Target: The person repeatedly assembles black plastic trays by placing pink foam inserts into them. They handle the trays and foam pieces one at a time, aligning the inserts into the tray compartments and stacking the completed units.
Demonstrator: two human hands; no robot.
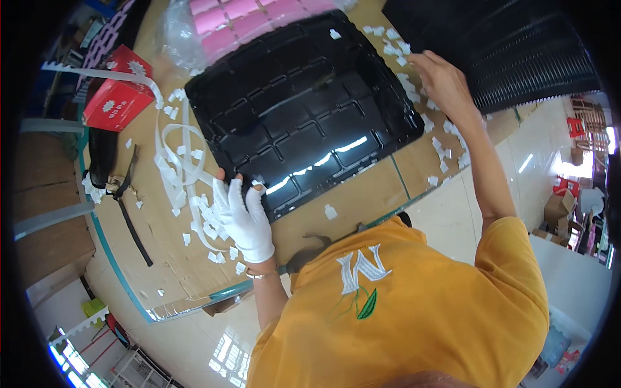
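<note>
A black moulded plastic tray (304,110) with rows of shallow compartments lies on the cardboard-covered table. My left hand (244,220), in a white glove with bare fingertips, rests at the tray's near-left corner, fingers spread. By its thumb is a small white piece (257,183), touching the tray's edge. Beyond the tray's right side, my bare right hand (446,84) has its fingers bent together above scattered white cut pieces (393,48); whatever lies between the fingertips is hidden. Another white tab (334,33) sits on the tray's far part.
Curled white strips (187,152) and more white bits lie left of the tray. A red box (119,97) and a black strap (132,220) are farther left. Pink trays (239,22) in clear plastic lie behind; stacked black ribbed trays (517,52) stand at far right.
</note>
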